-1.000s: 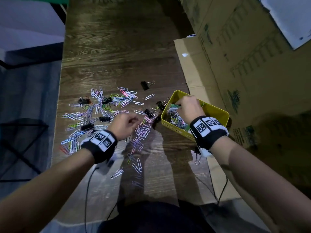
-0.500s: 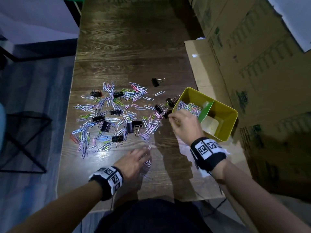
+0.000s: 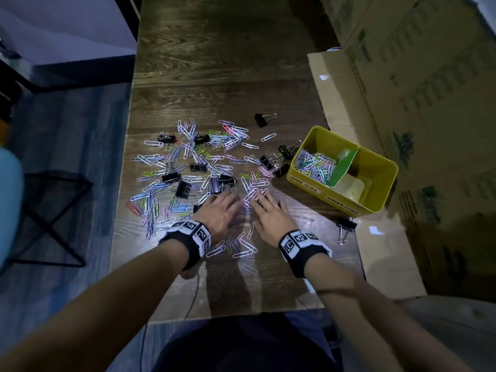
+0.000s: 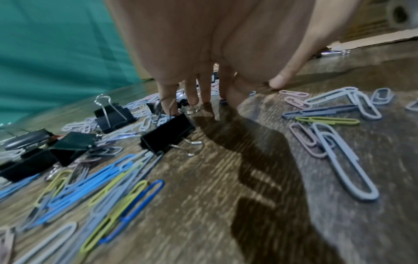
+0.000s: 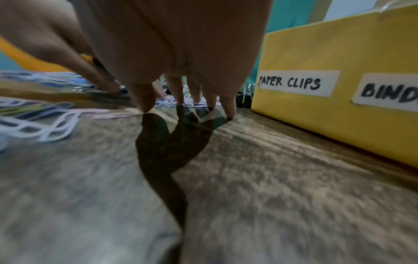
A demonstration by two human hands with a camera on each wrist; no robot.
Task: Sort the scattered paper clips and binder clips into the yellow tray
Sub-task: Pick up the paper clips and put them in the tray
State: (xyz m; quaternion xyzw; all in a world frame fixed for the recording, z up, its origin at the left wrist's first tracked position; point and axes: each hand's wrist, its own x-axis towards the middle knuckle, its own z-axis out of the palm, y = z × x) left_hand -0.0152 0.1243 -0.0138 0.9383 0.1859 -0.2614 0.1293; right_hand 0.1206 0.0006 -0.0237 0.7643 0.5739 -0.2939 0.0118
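Coloured paper clips (image 3: 188, 157) and black binder clips (image 3: 182, 189) lie scattered over the wooden table (image 3: 214, 76). The yellow tray (image 3: 381, 194) stands at the right, with a green divider (image 3: 345, 167); its left compartment holds a heap of paper clips (image 3: 314, 165). My left hand (image 3: 220, 210) and right hand (image 3: 267, 213) lie side by side, fingers straight, fingertips down on the table at the near edge of the pile. In the left wrist view the fingertips (image 4: 192, 100) touch down by a binder clip (image 4: 167, 134). The right wrist view shows the tray's labels (image 5: 294, 83).
Flattened cardboard (image 3: 402, 89) covers the table's right side and rises behind the tray. One binder clip (image 3: 345, 228) lies near the tray's front corner, another (image 3: 261, 120) sits apart at the back. More paper clips (image 3: 236, 248) lie between my wrists. The table's left edge drops to the floor.
My right hand left the tray and came down beside the left hand. The left hand moved forward from the near clips up to the pile's edge. Both now lie flat.
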